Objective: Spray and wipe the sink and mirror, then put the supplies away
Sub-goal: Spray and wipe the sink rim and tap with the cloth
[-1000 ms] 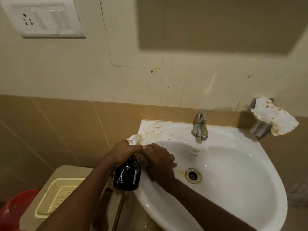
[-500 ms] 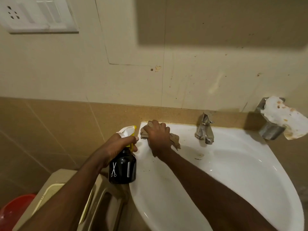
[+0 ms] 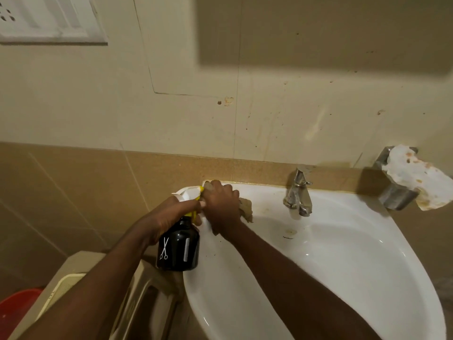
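Note:
My left hand (image 3: pixel 169 217) grips a black spray bottle (image 3: pixel 178 249) with a white and yellow trigger head, held upright just off the left rim of the white sink (image 3: pixel 343 253). My right hand (image 3: pixel 221 207) presses a brown cloth (image 3: pixel 246 209) flat onto the sink's back left corner, right beside the bottle's nozzle. Most of the cloth is hidden under the hand. No mirror is in view.
A steel tap (image 3: pixel 297 195) stands at the back of the sink. A metal holder with a stained white sheet (image 3: pixel 416 175) hangs on the wall at right. A beige plastic stool (image 3: pixel 117 295) and a red bucket (image 3: pixel 14 312) sit lower left; a switch plate (image 3: pixel 49 20) is upper left.
My right hand slid the cloth from the basin near the drain up to the back left corner of the rim. The left hand rose slightly with the bottle.

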